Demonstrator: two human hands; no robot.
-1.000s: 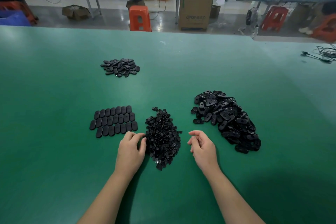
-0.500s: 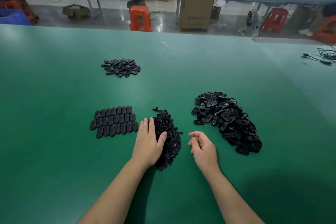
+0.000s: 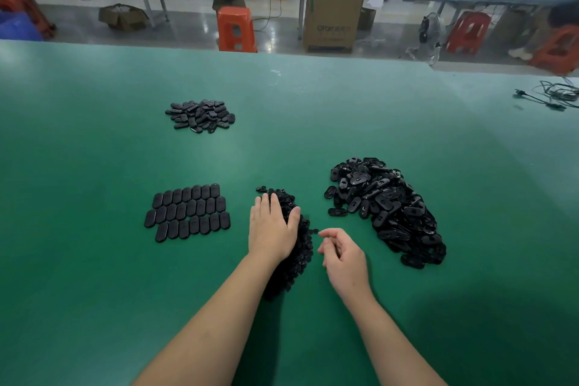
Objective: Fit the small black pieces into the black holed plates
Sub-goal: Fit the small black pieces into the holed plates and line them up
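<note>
2 hands: left hand [image 3: 273, 230] flat on small-pieces pile [image 3: 299, 247], right hand [image 3: 344, 257] loosely curled, empty.

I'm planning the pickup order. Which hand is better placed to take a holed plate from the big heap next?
Probably the right hand: it hovers beside the heap of holed plates, fingers loosely curled and seemingly empty. The left hand lies flat on the pile of small pieces.

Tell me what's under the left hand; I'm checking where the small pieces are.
The left hand lies flat on the pile of small pieces, which shows past its fingertips and right edge. Pieces directly beneath the palm are covered.
</note>
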